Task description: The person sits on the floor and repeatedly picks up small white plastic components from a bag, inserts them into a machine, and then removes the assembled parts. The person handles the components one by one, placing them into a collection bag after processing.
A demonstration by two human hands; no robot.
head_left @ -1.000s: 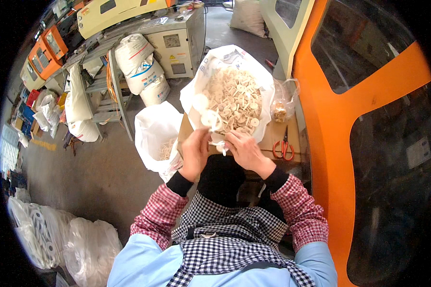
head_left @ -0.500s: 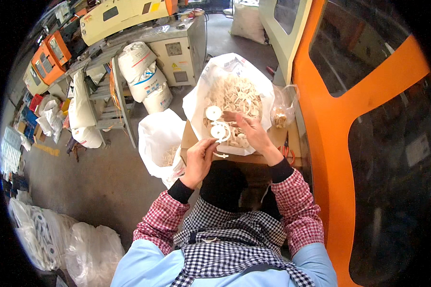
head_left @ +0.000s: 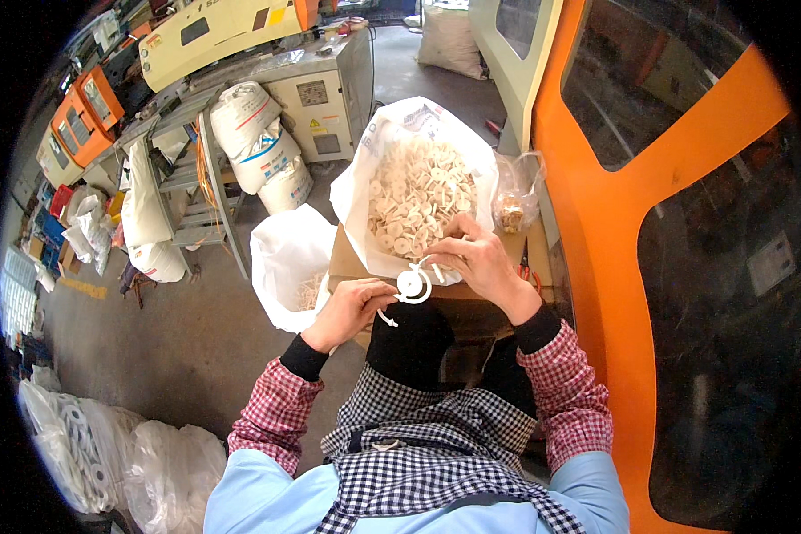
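Observation:
Between my hands is a white moulded plastic piece (head_left: 410,283), a round disc with a thin curved runner around it. My left hand (head_left: 351,310) pinches its left side with thumb and fingertips, and a thin curved end hangs below. At the upper right of the piece, the fingers of my right hand (head_left: 479,262) are closed on a short stem. Just beyond stands a large white bag (head_left: 351,191), turned open and holding a heap of small off-white plastic parts (head_left: 423,191). A smaller white bag (head_left: 276,258) with thin scraps inside is left of it.
Brown cardboard (head_left: 347,256) shows under the large bag. A clear plastic bag (head_left: 514,200) and red-handled pliers (head_left: 527,267) lie at its right. An orange machine panel (head_left: 601,267) rises close on my right. Stacked white sacks (head_left: 262,147) stand farther left, beside a grey metal cabinet (head_left: 325,107).
My hands and the piece have come down nearer to me. My right hand has gone from outstretched fingers to a pinch. A second disc seen above the piece no longer stands out.

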